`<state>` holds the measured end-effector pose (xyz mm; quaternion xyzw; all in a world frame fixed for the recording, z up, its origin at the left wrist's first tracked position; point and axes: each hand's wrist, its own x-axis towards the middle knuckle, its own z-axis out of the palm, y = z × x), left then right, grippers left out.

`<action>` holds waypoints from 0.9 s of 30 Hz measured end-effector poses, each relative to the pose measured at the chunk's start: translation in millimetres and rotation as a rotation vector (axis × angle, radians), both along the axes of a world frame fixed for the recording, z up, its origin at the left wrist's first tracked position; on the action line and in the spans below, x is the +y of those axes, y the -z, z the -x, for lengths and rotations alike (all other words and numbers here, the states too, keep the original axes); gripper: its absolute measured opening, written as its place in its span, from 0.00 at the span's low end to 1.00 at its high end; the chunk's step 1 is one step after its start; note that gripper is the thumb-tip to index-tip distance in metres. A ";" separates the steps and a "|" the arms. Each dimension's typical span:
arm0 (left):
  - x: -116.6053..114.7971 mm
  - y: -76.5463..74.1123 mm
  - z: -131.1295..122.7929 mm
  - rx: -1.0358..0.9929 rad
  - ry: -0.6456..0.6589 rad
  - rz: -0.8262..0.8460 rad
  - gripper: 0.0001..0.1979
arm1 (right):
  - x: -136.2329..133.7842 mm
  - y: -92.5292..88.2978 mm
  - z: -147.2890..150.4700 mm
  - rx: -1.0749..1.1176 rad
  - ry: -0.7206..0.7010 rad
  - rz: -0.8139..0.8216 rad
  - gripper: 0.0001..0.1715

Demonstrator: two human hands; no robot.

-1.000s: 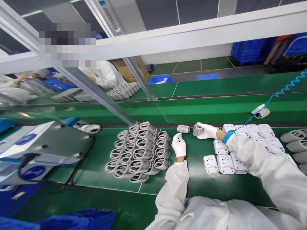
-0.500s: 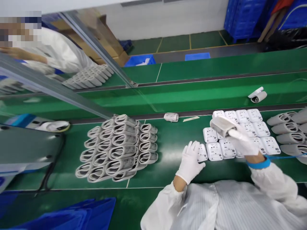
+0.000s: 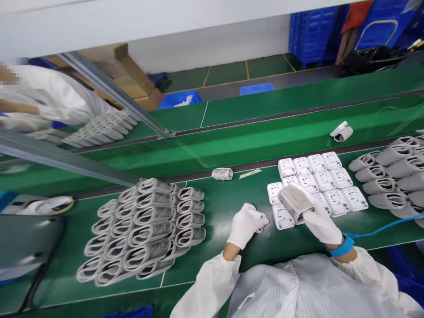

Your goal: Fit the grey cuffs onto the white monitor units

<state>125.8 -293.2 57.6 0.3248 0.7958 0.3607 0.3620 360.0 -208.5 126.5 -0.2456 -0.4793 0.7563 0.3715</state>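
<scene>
My gloved left hand (image 3: 243,226) is closed round a small white device (image 3: 262,222), mostly hidden under the fingers, on the green table. In my gloved right hand (image 3: 321,223) is a grey rolled cuff (image 3: 296,201), held just above the white devices. Those square white devices (image 3: 336,199), with small slots and dark printing, lie in close rows and partly in stacks. The held cuff covers a few of them. Left of my hands stands a large group of grey rolled cuffs (image 3: 149,236), piled in layers.
More rolled cuffs (image 3: 386,199) are piled at the right. A single cuff (image 3: 222,174) and a paper strip (image 3: 251,173) lie near the table's back edge. A blue cord (image 3: 380,228) runs from my right wristband. Across the divider, a co-worker's white sleeve (image 3: 71,95) shows.
My left hand has gone from lying flat beside the devices to closing on one, slightly apart from the rows. My right hand has lowered the cuff towards me. The whole view has shifted.
</scene>
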 end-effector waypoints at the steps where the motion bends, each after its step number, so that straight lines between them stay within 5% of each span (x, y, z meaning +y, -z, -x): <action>1: -5.4 1.7 2.2 -0.063 -0.081 -0.025 0.25 | -1.7 -0.1 1.7 0.020 -0.015 0.026 0.50; 7: -40.0 0.6 -15.6 -0.635 -0.493 -0.196 0.22 | -8.6 16.1 14.2 0.140 -0.131 0.222 0.41; 12: -40.0 -16.3 -48.1 -1.098 -0.662 -0.249 0.12 | -2.8 35.2 30.1 0.064 -0.095 0.384 0.26; 15: -31.8 -32.3 -55.0 -1.271 -0.694 -0.284 0.14 | -2.0 31.0 40.1 -0.048 -0.144 0.357 0.35; 19: -24.1 -52.1 -57.6 -1.416 -0.602 -0.368 0.18 | -5.4 20.4 42.7 -0.065 -0.170 0.310 0.39; 22: -24.8 -61.2 -62.6 -1.497 -0.393 -0.364 0.19 | -4.8 17.7 35.5 -0.057 -0.150 0.333 0.45; 27: -27.2 -66.7 -71.9 -1.418 -0.088 -0.408 0.20 | -3.2 15.5 26.0 -0.117 0.030 0.190 0.39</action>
